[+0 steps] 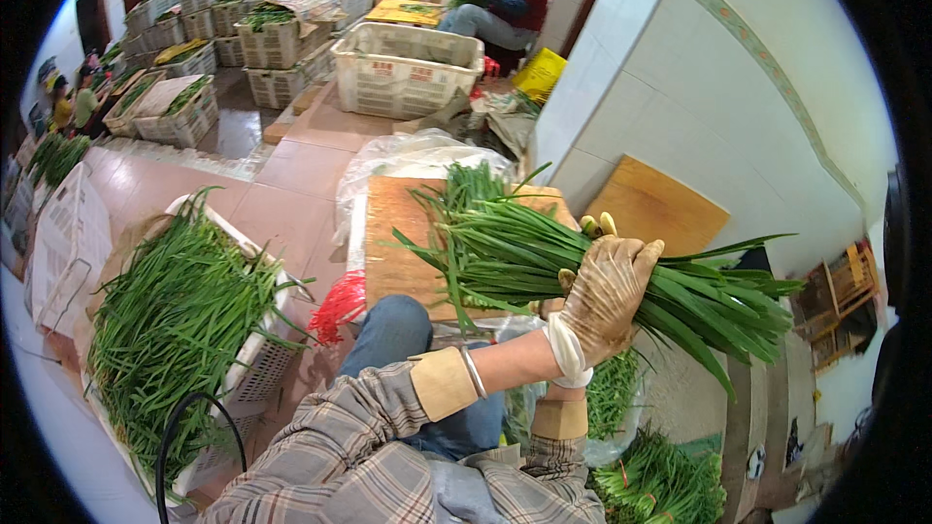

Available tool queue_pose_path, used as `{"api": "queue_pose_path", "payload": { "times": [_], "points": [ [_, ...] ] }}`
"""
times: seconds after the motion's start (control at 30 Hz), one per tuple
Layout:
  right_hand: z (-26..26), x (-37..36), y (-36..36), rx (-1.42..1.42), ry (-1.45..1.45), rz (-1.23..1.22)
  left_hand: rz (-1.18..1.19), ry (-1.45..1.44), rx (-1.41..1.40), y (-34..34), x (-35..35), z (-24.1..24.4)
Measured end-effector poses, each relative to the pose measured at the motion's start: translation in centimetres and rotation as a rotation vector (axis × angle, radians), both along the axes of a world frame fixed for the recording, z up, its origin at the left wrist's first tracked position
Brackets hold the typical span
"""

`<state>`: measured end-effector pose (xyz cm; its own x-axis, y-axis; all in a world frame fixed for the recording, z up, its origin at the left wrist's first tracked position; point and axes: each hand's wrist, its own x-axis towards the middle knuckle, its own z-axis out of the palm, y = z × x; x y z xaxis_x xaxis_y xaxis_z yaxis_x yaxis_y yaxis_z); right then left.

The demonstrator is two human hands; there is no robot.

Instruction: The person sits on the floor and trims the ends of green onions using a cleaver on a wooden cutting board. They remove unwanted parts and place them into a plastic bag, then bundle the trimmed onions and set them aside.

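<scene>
A thick bunch of green garlic chives (524,244) is held sideways over a wooden board (397,233). My left hand (608,295), in a stained translucent glove, is closed around the bunch from above. Its wrist wears a silver bangle. Mostly hidden behind the left wrist and the leaves, my right hand (598,225) reaches up from beneath; gloved fingertips show at the bunch's far side. More chives (473,185) lie on the board beyond the bunch. Red ties (341,306) hang at the board's left edge, beside my knee.
At left stands a white crate (266,349) heaped with loose chives (182,327). Tied bundles (659,480) lie at lower right. A large crate (408,80) and a seated person (510,0) are ahead. A tiled wall (655,109) and leaning board (655,204) are at right.
</scene>
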<state>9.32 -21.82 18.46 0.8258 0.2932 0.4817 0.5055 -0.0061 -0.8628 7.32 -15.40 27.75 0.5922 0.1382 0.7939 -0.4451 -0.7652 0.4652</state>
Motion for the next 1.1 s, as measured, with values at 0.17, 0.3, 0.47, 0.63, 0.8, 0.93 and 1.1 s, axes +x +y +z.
{"api": "queue_pose_path", "payload": {
  "times": [0.17, 0.3, 0.47, 0.63, 0.8, 0.93, 1.1],
  "points": [
    [6.0, -1.6, -4.8, -0.08, -0.189, -0.081, -0.373, -0.199, -0.418, -2.4, -1.4, 2.7],
    [10.3, -1.6, -4.5, -0.311, -0.348, -0.026, -0.779, 0.149, -0.926, -0.3, -5.2, -1.1],
    [7.4, -1.9, -2.1, -0.729, -0.181, 0.178, -0.711, 0.193, -1.016, 3.8, -8.3, -6.2],
    [2.1, -4.1, 0.3, -0.896, -0.078, 0.479, -0.705, 0.222, -1.139, 4.7, -10.7, -12.7],
    [0.1, -4.4, 2.8, -0.829, -0.034, 0.588, -0.718, 0.191, -1.342, 6.9, -10.4, -15.1],
    [-0.3, -4.7, 3.0, -0.833, -0.134, 0.594, -0.834, 0.202, -1.288, 7.8, -10.6, -16.4],
    [-1.3, -3.9, 3.4, -0.776, -0.055, 0.606, -0.587, 0.267, -1.137, 8.2, -10.7, -16.4]
  ]
}}
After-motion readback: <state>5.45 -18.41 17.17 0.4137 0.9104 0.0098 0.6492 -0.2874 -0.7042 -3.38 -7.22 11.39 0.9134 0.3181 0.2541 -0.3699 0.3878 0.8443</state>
